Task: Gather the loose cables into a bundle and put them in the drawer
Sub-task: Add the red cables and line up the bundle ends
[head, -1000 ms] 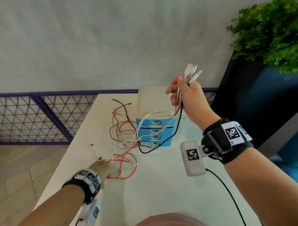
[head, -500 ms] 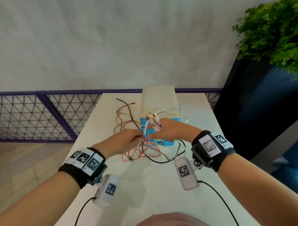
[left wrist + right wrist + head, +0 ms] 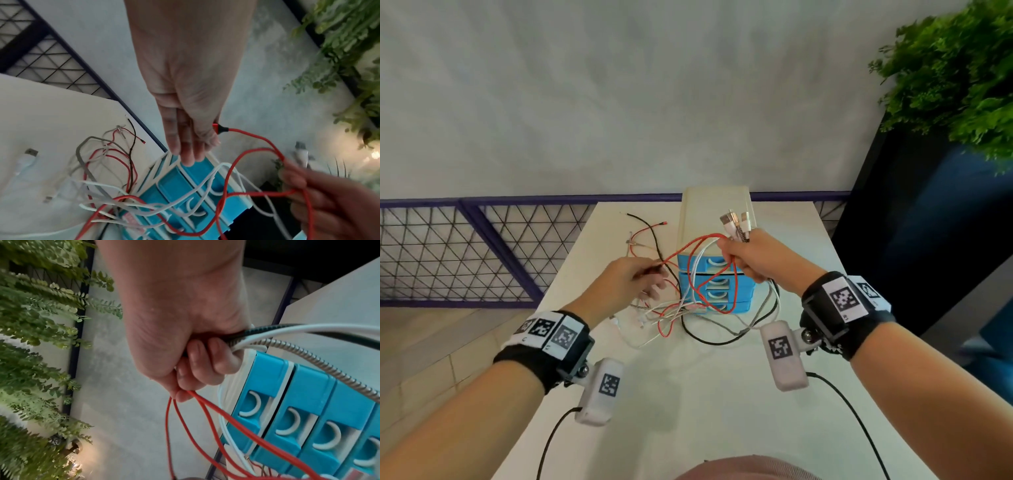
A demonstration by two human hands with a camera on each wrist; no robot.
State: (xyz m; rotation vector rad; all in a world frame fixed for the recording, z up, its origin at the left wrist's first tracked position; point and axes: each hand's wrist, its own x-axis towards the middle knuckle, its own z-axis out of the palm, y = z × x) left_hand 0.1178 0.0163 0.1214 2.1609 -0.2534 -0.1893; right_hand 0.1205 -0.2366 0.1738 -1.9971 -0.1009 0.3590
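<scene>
My right hand (image 3: 736,251) grips a bundle of cables in a fist, their USB plugs (image 3: 736,224) sticking up above the thumb; the same fist (image 3: 197,369) holds white, black, braided metal and red strands. Loops of the red cable (image 3: 722,274) hang from it in front of the drawer unit (image 3: 714,209), whose blue drawers (image 3: 287,402) are all shut. My left hand (image 3: 655,275) is left of the unit and pinches the red cable's plug end (image 3: 221,129) between thumb and fingers. More loose cables (image 3: 664,315) lie tangled on the white table (image 3: 705,394).
Cable ends (image 3: 640,236) trail across the table left of the unit. A purple mesh railing (image 3: 465,246) runs behind the table's far edge. A dark planter (image 3: 928,222) with a green plant (image 3: 955,68) stands close on the right.
My right hand came down from its raised position and met the left in front of the drawers. The hands have since drawn apart, with red loops now in the right hand.
</scene>
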